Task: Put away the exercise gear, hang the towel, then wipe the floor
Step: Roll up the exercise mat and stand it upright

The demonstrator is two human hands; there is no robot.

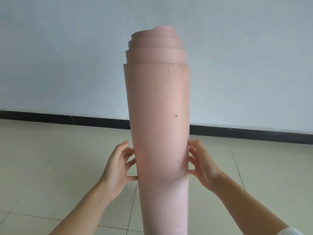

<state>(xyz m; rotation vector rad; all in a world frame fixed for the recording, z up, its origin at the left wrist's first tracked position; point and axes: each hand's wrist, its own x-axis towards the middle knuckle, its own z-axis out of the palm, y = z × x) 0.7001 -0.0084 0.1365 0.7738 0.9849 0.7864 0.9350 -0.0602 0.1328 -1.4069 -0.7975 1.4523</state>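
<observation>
Pink rolled mat (159,116) upright, gripped between left hand (116,167) and right hand (203,165) at mid-height

— How many mats are on your feed?
— I count one pink rolled foam exercise mat (159,107). I make out five stepped layers at its top end, though that end is blurred.
— Hands?
— Two: one left hand (116,168) and one right hand (203,165). I also see one white knitted sleeve cuff (293,232).
— Anything else?
— One black skirting strip (50,117) and one pale wall (67,56). I can't total the beige floor tiles (50,167).
</observation>
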